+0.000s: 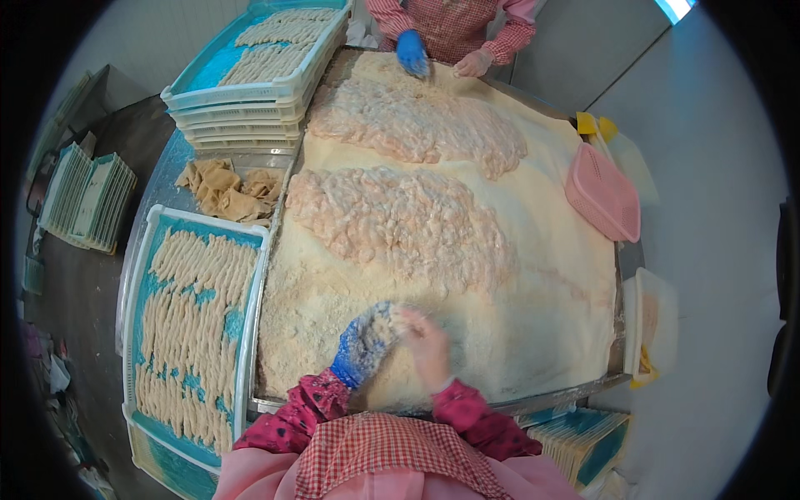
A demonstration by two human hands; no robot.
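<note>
Although both hands nearly meet in the head view, motion blurs the right hand (427, 350), and I cannot tell what its fingers grip. The powder-caked, blue-gloved left hand (360, 346) is curled, its contents indistinct. Just beyond lies a pale, wet-looking heap (400, 221) on powder (304, 333), its separate pieces hard to distinguish.

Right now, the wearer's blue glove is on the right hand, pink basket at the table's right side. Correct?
No: the wearer's blue glove is on the left hand, per the head view. The pink basket is at the table's right side.
</note>
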